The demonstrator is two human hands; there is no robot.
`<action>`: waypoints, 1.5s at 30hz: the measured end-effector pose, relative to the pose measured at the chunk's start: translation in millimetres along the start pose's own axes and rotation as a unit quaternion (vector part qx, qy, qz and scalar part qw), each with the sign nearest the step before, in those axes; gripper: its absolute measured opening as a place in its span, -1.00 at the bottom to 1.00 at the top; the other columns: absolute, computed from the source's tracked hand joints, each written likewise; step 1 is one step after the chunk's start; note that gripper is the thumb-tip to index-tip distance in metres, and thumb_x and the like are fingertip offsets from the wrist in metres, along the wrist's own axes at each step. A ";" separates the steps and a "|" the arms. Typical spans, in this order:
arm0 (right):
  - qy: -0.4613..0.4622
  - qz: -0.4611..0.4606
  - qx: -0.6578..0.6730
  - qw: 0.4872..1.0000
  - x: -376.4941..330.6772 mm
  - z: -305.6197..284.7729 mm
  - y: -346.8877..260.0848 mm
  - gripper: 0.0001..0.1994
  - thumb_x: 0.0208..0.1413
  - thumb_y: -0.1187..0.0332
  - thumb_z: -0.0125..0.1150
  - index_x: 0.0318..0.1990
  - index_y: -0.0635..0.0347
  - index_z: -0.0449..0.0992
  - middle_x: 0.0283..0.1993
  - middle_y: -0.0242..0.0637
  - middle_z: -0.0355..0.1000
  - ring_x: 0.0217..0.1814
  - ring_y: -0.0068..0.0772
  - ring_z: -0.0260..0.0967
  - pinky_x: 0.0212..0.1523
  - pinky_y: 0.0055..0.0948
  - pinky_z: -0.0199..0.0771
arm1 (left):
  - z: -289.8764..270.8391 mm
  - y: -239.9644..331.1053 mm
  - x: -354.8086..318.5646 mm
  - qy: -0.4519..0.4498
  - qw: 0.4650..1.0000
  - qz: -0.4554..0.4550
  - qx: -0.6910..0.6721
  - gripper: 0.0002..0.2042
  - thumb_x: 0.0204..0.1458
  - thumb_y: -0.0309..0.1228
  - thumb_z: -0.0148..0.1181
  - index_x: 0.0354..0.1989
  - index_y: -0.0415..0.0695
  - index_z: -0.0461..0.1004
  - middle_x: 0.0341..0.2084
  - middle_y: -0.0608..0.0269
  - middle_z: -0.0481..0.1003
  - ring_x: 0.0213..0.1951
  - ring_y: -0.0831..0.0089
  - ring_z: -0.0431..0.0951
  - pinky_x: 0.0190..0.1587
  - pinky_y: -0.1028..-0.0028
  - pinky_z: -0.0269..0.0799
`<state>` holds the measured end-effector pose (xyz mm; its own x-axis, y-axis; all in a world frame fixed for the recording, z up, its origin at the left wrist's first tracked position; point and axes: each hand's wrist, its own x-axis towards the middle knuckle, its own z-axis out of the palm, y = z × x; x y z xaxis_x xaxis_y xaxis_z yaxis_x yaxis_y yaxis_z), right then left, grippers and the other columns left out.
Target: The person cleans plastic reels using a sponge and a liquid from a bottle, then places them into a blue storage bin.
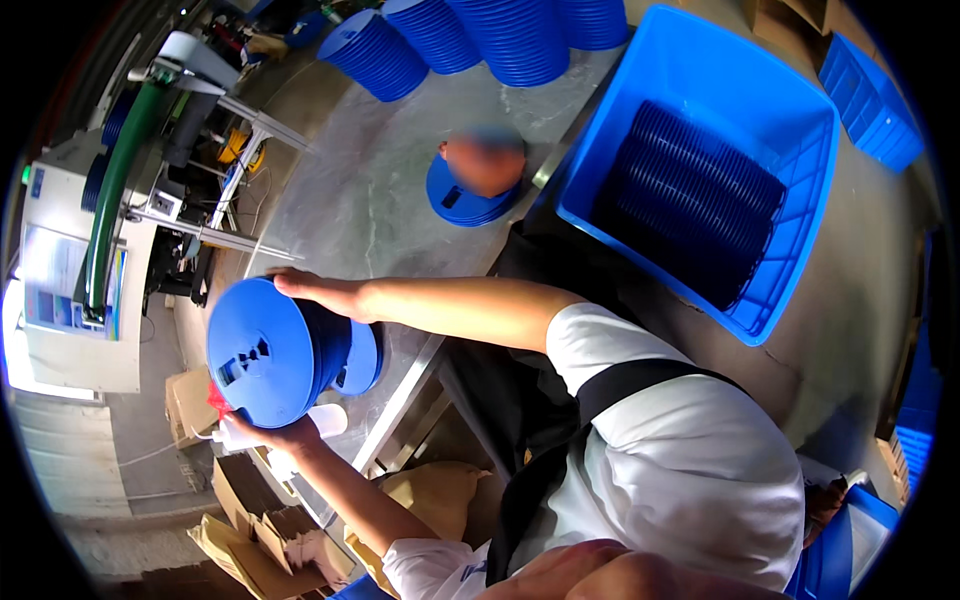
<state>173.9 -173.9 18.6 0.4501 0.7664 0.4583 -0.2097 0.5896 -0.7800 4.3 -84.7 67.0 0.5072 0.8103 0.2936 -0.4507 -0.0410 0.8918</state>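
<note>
- The stack (278, 352) of blue discs was between the two hands, tilted on its side at the table's near end, its slotted end face turned toward the left of the view.
- The right hand (325, 293) gripped the upper rim, its fingers close together over the edge; their tips could not be told clearly.
- The left hand (278, 436) bore the lower rim, thumb side against the edge; how far its other fingers were spread could not be told.
- Another disc (364, 368) showed just behind the stack, on the table (345, 215).
- A white bottle (330, 419) lay near the left hand.
- Farther along stood a small pile (447, 207), partly covered by a blurred patch.
- Taller piles (512, 42) lined the table's far edge.
- Beside the table, a blue bin (740, 80) held rows of dark discs (690, 195).
</note>
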 end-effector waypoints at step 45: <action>0.405 0.531 -0.608 0.428 -304.4 -556.6 -321.7 -0.19 -0.03 -0.39 -0.16 0.34 -0.20 0.04 0.43 -0.08 -0.20 0.49 -0.02 -0.36 0.34 0.14 -0.28 | 535.4 -426.0 -252.3 -0.150 0.458 -0.808 -0.339 -0.08 -0.06 0.42 -0.66 0.38 0.02 -0.40 0.37 -0.01 -0.42 0.36 -0.08 -0.49 0.26 -0.19 -0.55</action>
<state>587.5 -738.8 -107.2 0.9184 -0.1938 -0.3451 -0.2846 -0.9292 -0.2356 461.7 -584.6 -202.5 0.6123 -0.6594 -0.4363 0.6192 0.7430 -0.2539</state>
